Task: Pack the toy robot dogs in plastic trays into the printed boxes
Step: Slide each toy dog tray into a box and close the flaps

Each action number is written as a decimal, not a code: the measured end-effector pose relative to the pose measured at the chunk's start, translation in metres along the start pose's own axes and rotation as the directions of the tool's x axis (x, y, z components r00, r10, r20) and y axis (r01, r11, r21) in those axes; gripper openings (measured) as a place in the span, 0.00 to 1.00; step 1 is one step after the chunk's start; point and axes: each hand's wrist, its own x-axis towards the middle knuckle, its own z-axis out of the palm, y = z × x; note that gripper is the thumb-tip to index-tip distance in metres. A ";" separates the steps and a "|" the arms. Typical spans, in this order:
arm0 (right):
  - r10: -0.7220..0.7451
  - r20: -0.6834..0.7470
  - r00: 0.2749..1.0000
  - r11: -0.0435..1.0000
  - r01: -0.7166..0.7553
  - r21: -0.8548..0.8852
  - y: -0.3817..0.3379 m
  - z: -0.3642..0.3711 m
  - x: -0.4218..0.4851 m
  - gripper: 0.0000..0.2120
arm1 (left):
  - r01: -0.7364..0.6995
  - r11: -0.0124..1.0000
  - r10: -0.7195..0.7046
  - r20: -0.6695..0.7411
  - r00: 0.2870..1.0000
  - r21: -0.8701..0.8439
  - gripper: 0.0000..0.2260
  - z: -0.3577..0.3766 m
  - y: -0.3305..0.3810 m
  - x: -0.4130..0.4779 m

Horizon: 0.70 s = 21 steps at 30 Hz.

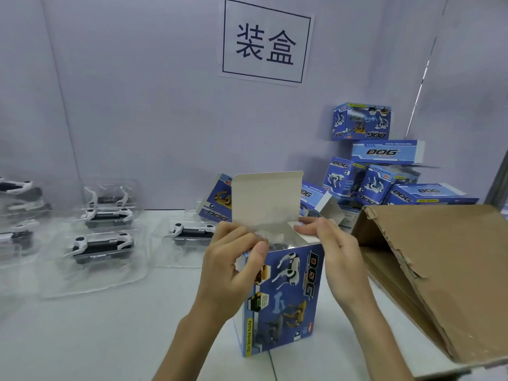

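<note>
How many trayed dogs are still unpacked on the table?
6 at least: three dogs lined up left of centre, one just left of the box at, and two or more cropped at the left edge. More may be hidden there.

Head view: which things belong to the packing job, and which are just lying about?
In the job: open printed box, held by left hand and right hand; trayed toy dogs; stacked printed boxes.
Lying about: torn brown carton; wall sign.
</note>
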 end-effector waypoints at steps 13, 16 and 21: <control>0.075 0.358 0.931 0.852 -0.247 0.462 0.008 -0.008 0.027 0.15 | 0.053 0.992 -0.036 0.148 0.988 -0.112 0.16 -0.013 -0.003 0.004; 0.064 0.364 0.929 0.852 -0.240 0.464 0.009 -0.011 0.021 0.02 | 0.050 0.990 -0.027 0.175 0.984 -0.129 0.17 -0.019 -0.003 0.004; -0.110 0.195 0.975 0.925 0.028 0.378 0.009 -0.004 0.013 0.08 | 0.038 0.988 -0.003 0.228 0.974 -0.148 0.13 -0.028 0.000 0.003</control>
